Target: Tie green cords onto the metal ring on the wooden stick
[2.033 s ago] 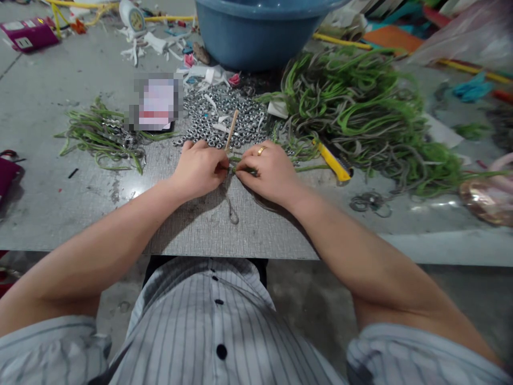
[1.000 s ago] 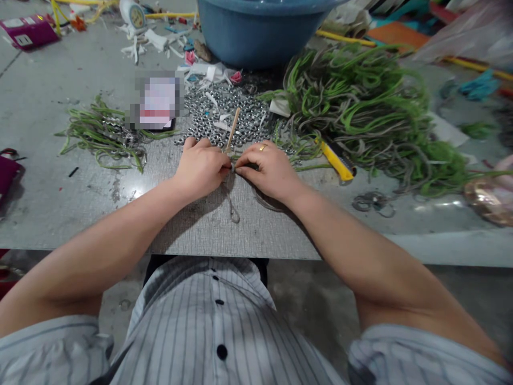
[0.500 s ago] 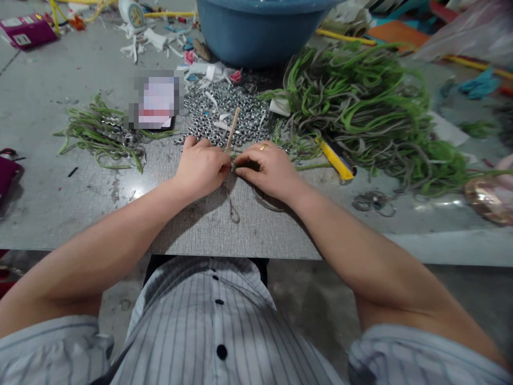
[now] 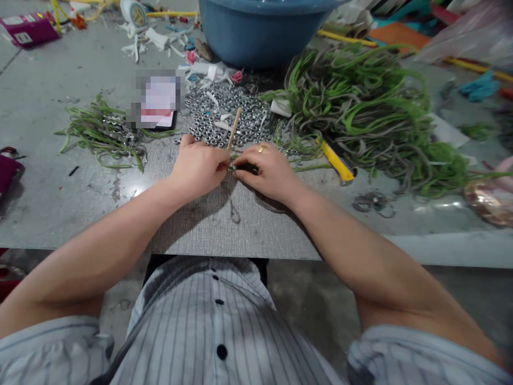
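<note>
Left hand (image 4: pixel 200 164) and right hand (image 4: pixel 269 168) sit just on the near side of the metal bead heap (image 4: pixel 249 113), fingertips narrow, pinching a thin cord (image 4: pixel 231 167) between them; finer grip details too small to tell. Grey loop (image 4: pixel 235 216) lies farther toward the person from the heap. Wooden stick (image 4: pixel 234 127) slants over the heap's near part. Green-grey cord pile (image 4: pixel 360 107) right of heap, yellow cutter (image 4: pixel 335 160) near right, smaller cord bundle (image 4: pixel 96 128) left, blue basin (image 4: pixel 260 35) behind.
</note>
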{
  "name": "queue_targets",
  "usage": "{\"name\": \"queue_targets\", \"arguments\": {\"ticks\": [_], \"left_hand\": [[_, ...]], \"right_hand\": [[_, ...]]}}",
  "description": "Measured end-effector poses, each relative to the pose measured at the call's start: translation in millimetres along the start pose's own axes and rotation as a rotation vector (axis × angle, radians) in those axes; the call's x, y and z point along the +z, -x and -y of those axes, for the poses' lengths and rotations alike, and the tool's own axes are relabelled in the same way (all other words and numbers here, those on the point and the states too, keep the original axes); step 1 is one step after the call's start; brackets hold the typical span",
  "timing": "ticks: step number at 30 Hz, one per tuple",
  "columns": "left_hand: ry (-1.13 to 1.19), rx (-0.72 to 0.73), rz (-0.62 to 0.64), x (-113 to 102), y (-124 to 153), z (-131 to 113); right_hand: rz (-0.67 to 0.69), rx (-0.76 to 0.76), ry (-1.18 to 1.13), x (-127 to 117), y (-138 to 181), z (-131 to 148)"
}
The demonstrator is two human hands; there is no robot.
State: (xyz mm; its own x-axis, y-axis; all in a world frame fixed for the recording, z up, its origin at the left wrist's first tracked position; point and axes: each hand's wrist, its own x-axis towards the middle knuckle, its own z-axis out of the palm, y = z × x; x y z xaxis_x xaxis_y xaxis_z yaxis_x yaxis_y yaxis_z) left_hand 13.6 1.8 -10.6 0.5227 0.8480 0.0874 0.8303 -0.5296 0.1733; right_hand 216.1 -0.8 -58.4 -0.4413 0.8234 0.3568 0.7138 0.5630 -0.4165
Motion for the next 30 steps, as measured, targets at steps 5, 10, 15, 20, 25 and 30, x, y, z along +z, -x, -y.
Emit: {"name": "queue_targets", "arguments": {"ticks": [5, 10, 15, 20, 25, 30], "left_hand": [[-0.054, 0.022, 0.032, -7.6, 1.5, 2.1], [-0.084, 0.027, 0.032, -16.0, 1.9, 2.7], [-0.14, -0.018, 0.066, -20.8, 1.9, 8.5], [-0.143, -0.045, 0.09, -24.1, 2.6, 12.9], [-0.179, -0.038, 0.222, -30.6, 2.2, 11.2], [-0.159, -0.06, 0.23, -32.5, 3.4, 9.8]], "right_hand": [[0.013, 0.001, -0.024, -4.4, 0.6, 0.5], [0.021, 0.01, -0.031, -6.8, 1.5, 1.0], [0.023, 0.01, -0.02, -4.8, 2.0, -0.8], [0.011, 0.023, -0.033, -11.3, 2.0, -1.1], [-0.061, 0.15, 0.011, -35.6, 2.6, -4.7], [0.097, 0.25, 0.073, -49.3, 2.5, -5.1]]}}
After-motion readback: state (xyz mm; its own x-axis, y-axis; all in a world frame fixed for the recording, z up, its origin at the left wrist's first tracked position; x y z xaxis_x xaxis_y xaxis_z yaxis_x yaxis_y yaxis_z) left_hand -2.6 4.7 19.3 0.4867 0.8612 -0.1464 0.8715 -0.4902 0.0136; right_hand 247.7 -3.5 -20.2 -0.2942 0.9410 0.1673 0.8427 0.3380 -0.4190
